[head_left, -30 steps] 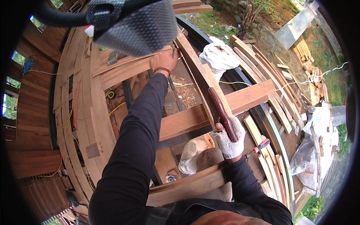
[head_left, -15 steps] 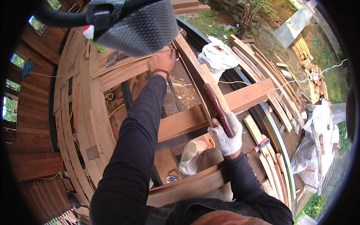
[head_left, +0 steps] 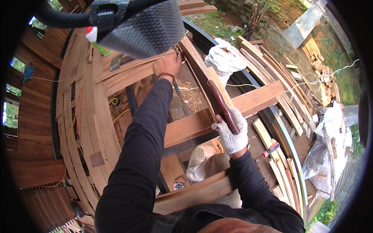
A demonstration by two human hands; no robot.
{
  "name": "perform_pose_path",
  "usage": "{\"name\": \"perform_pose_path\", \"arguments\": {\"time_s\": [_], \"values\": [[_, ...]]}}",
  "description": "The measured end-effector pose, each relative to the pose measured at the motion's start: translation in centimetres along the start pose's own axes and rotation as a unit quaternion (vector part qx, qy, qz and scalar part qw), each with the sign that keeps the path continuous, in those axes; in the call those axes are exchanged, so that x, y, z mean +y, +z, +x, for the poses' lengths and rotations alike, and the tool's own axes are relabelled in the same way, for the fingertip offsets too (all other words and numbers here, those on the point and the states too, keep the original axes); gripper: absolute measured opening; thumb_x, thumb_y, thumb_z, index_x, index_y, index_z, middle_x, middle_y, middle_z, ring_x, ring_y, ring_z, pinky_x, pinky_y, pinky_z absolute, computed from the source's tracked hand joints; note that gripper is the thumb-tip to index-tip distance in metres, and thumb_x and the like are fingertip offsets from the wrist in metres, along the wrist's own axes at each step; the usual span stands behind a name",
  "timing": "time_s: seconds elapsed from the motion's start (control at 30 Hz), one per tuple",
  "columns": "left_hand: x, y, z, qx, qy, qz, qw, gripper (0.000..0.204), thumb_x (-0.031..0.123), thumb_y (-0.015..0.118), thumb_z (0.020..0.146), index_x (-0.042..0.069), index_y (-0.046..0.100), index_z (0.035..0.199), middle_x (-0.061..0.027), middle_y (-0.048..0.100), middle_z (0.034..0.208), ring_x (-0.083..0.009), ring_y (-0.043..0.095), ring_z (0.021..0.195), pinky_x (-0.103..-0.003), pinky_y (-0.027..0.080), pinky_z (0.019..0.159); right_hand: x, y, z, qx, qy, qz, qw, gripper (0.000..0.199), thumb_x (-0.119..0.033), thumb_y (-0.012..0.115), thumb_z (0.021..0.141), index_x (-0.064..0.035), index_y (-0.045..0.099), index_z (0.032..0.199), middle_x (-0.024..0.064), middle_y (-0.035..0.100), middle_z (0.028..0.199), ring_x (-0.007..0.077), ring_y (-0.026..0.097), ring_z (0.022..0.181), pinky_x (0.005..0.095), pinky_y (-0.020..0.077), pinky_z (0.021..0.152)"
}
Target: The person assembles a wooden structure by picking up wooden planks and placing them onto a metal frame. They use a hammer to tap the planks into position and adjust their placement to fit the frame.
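Your gloved right hand (head_left: pixel 233 134) wraps its fingers round the glossy, red-brown handle of what looks like a handsaw (head_left: pixel 224 106). That handle lies over the grooved plank (head_left: pixel 186 126); whether they touch, you can't tell from here. Your bare left hand (head_left: pixel 169 65) presses on thin slats (head_left: pixel 130 70) beyond the plank and to its left; its fingertips are hidden, so whether they pinch or lie spread can't be told.

Your likeliest trouble is a cut: the saw's edge seems to run toward that bare hand, and a skid or a shifting slat could bring them together. The open gaps either side of the plank could also swallow anything dropped.

The plank is ribbed lengthwise and reddish, the slats flat and straight-grained. Your glove is coarse white knit. Beyond the plank sits a crumpled white plastic bag (head_left: pixel 223 58).
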State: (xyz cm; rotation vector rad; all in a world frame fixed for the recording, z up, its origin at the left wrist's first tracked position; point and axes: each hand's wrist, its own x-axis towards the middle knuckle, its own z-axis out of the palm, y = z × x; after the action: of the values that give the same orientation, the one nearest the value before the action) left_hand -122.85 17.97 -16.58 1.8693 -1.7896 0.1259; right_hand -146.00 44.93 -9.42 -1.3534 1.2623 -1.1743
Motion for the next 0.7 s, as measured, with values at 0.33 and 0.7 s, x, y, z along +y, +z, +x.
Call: {"name": "perform_pose_path", "arguments": {"time_s": [0.33,0.7], "values": [[0.4,-0.5,-0.1,0.015,0.01,-0.01,1.0,0.049,0.055,0.059,0.096,0.013,0.076,0.076,-0.0148,0.072,0.072,-0.0375,0.072,0.07,-0.052,0.054,0.062,-0.8,-1.0,-4.9,0.041,-0.022,-0.018,0.999,0.035,-0.006,0.076,0.092,0.0047,0.061,0.121,0.0121,0.073,0.108,0.0182,0.072,0.087,0.0326,0.0599,0.077],[0.7,-1.6,-1.1,-0.042,0.012,-0.013,0.999,0.045,0.052,0.058,0.097,0.015,0.075,0.079,-0.0163,0.072,0.076,-0.04,0.071,0.074,-0.052,0.054,0.065,-0.9,0.9,-1.2,0.04,0.004,0.013,0.999,0.03,-0.004,0.079,0.087,0.0031,0.066,0.114,0.0074,0.072,0.092,0.0129,0.07,0.083,0.0283,0.057,0.073]]}}
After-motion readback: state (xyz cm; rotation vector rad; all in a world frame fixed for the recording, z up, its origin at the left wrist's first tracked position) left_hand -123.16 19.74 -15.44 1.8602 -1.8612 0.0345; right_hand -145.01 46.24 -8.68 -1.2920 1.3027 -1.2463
